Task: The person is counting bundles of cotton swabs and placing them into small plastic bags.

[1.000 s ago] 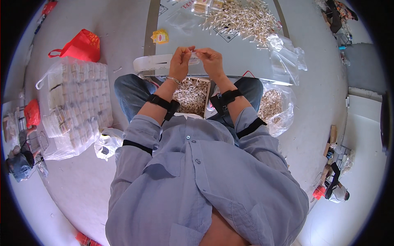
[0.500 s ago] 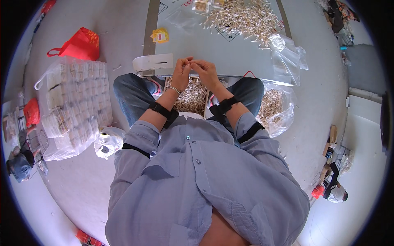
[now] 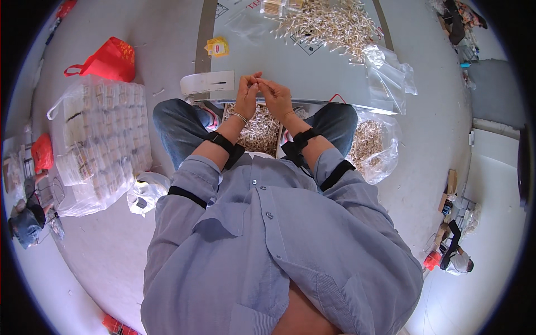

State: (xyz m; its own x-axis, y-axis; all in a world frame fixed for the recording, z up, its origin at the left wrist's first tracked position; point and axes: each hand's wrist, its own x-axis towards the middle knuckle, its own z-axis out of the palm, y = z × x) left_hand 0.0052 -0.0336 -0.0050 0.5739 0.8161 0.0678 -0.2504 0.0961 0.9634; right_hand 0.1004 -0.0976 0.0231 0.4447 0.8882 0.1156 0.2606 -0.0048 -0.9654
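Observation:
My left hand (image 3: 246,92) and my right hand (image 3: 276,96) meet over the near edge of the grey table (image 3: 312,84). Their fingers are closed and pinched together at the tips. Whatever they hold is too small to make out. Below them, between my knees, a container of loose cotton swabs (image 3: 261,129) shows partly. On the far part of the tabletop lies a heap of cotton swabs (image 3: 335,25), next to small clear boxes (image 3: 274,6) filled with swabs. A white card (image 3: 207,83) lies left of my left hand.
A yellow packet (image 3: 217,47) sits on the table's left side. Clear plastic bags (image 3: 386,84) hang over its right corner. An open bag of swabs (image 3: 367,142) stands by my right knee. On the left are a large wrapped stack of boxes (image 3: 106,139) and a red bag (image 3: 114,60).
Both hands stay together over the table edge, with only slight shifts of the fingers and right wrist. Nothing else has visibly moved.

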